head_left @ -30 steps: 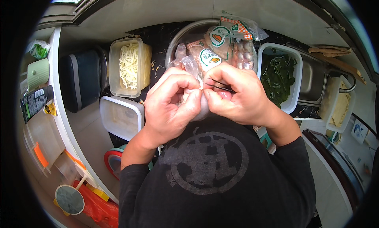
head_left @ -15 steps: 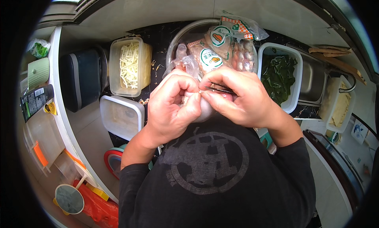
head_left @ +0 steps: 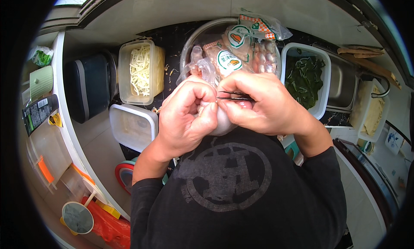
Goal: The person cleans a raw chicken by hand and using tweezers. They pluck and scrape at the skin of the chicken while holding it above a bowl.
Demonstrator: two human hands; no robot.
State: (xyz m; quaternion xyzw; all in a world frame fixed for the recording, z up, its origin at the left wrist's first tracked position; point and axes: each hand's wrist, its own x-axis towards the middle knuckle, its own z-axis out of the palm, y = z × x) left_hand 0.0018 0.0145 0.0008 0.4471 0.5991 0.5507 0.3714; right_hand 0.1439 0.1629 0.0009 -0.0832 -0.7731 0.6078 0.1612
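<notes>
Black tweezers [head_left: 234, 97] are pinched in my right hand [head_left: 267, 104], their tips pointing at the fingertips of my left hand. My left hand [head_left: 187, 113] is closed, thumb against curled forefinger, on something small and pale that the fingers mostly hide. The two hands almost touch in front of my chest. Beneath them a pale rounded thing [head_left: 223, 123] shows only in part. Just beyond my hands stands a metal basin [head_left: 186, 55], holding plastic packs of pinkish meat [head_left: 230, 61] and a crumpled clear bag [head_left: 206, 70].
On the left stand a tub of pale shreds [head_left: 141, 72], a white tub [head_left: 133, 126] and a dark bin-like container [head_left: 90, 87]. To the right are a white tub of dark green leaves [head_left: 304, 78], a sink [head_left: 343, 89] with a tap [head_left: 380, 94], and another pale tub [head_left: 368, 111].
The tweezers' tips have shifted slightly left and up, and the tweezers lie more level. My left hand keeps nearly the same place and grip.
</notes>
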